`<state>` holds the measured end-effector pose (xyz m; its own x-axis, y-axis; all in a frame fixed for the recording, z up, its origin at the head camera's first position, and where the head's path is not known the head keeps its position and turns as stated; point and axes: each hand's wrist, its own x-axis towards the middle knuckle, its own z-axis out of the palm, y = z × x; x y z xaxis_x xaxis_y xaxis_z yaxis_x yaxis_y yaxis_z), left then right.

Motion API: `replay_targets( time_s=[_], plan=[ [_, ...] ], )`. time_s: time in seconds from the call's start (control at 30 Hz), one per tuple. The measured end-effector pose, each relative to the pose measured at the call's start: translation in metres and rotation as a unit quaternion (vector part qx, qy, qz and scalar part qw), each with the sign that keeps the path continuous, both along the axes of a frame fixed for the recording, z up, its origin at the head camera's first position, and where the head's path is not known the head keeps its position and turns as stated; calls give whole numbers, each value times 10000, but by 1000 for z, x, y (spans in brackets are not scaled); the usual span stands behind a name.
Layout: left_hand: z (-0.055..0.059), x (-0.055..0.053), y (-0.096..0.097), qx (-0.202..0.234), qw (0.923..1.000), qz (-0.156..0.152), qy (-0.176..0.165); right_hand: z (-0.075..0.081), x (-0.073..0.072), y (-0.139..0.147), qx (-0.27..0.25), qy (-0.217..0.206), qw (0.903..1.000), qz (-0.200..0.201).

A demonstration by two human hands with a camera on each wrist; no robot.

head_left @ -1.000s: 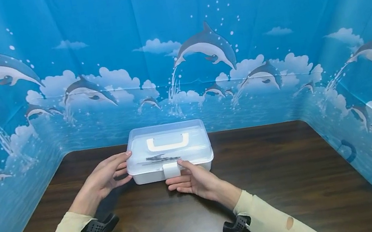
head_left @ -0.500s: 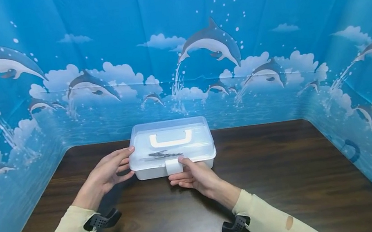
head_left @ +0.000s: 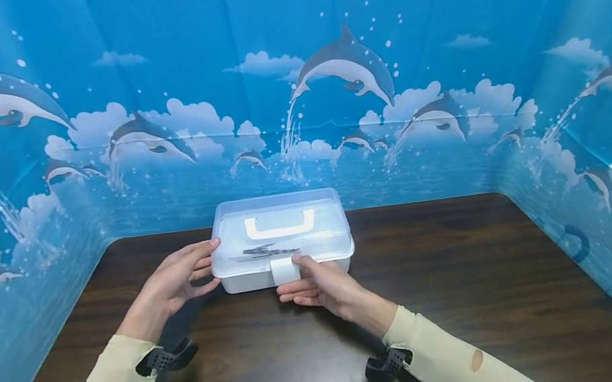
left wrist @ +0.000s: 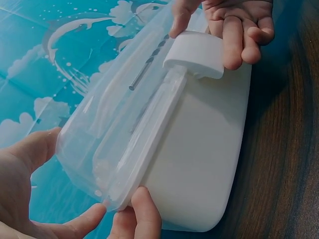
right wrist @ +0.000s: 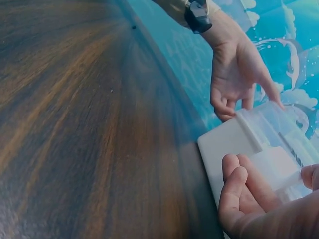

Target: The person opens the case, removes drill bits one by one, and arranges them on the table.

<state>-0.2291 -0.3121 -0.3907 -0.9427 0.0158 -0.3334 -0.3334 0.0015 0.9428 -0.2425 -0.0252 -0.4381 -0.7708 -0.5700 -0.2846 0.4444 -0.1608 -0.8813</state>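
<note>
A white plastic storage box (head_left: 248,283) with a clear lid (left wrist: 89,134) sits toward the back of the table, its lid down. My left hand (head_left: 175,282) holds its left end; in the left wrist view the thumb (left wrist: 42,147) touches the lid and the fingertips (left wrist: 147,214) meet the rim and front wall. At the front middle, my right hand (head_left: 331,285) grips the white latch (head_left: 285,271), thumb on its upper right edge, other fingers below it. Dark drill bits (head_left: 267,251) show through the lid, near a folded white handle (head_left: 281,229).
The dark wood table (head_left: 454,301) spreads out around the box. A blue dolphin-print curtain (head_left: 275,87) stands close behind the box and along both sides. Each wrist wears a black camera mount, one (head_left: 166,357) on the left and one (head_left: 388,364) on the right.
The head view has shifted slightly, so box and curtain sit a little differently in the picture. Both hands stay at the same places on the box, and the lid remains down.
</note>
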Motion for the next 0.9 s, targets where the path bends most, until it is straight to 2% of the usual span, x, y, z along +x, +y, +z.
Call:
replay_targets(
  time_s=[0.37, 0.67, 0.9],
  plan=[
    [-4, 0, 0, 10, 10000, 22, 56, 10, 4, -1, 140, 36, 9999, -70],
    [-5, -2, 0, -4, 9999, -12, 148, 13, 3, 2, -399, -314, 9987, 93],
    [-4, 1, 0, 65, 9999, 12, 87, 13, 3, 6, -584, -334, 9972, 331]
  ],
)
